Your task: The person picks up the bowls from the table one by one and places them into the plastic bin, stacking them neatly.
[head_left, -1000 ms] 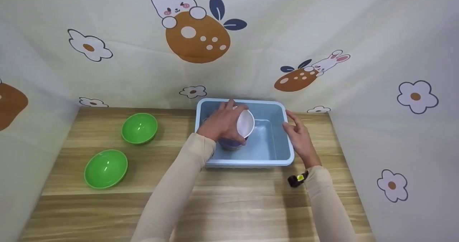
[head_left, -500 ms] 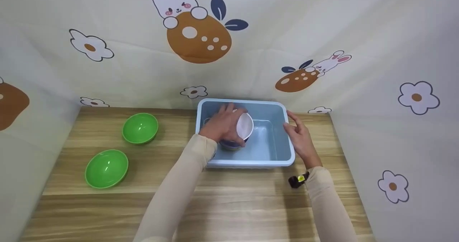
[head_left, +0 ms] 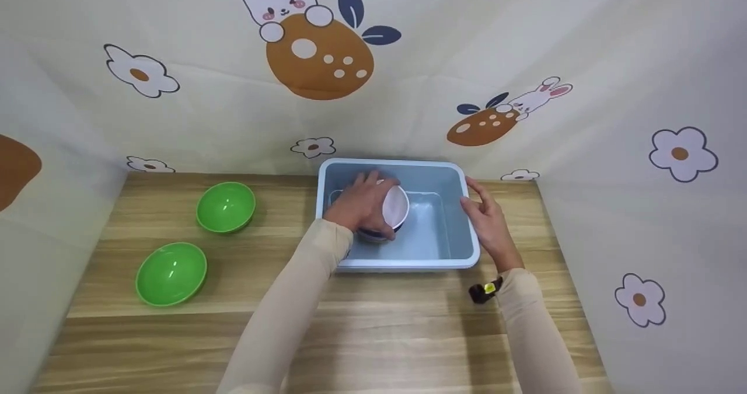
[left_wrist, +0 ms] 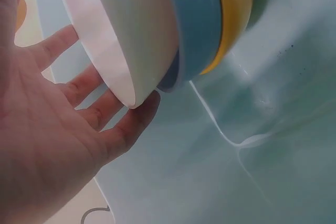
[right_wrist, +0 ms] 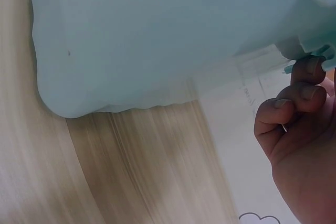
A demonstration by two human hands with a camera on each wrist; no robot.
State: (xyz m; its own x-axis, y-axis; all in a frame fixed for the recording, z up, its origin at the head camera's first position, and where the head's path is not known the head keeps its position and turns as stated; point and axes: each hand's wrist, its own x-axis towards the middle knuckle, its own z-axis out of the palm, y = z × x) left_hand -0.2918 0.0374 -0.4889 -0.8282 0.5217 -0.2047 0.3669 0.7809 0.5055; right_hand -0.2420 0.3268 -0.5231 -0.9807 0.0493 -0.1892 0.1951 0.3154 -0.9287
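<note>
Inside the pale blue plastic bin (head_left: 452, 230), at its left half, the left hand (head_left: 360, 202) holds a white bowl (head_left: 394, 207) tilted on its side, so that its open mouth faces right in the head view. The bowl is smooth and glossy, pinkish-white inside, with a thin rounded rim. The left wrist view shows it nested as the outermost of a stack (left_wrist: 199, 30): behind the white bowl (left_wrist: 131, 30) sit a light blue bowl (left_wrist: 197, 24) and a yellow bowl (left_wrist: 233, 19), rims close together, with a hint of green beyond. The left hand's fingers (left_wrist: 79, 85) are spread and nearly straight, their tips touching the white rim from the open side while the palm cups it. The right hand (head_left: 489, 225) rests against the bin's right wall, its fingers (right_wrist: 302, 90) curled at the rim's edge. The bin stands on a wooden table (head_left: 373, 324), near the back wall. Two green bowls (head_left: 226, 206) (head_left: 171, 273) lie upright, well apart from the bin on the table's left side.
</note>
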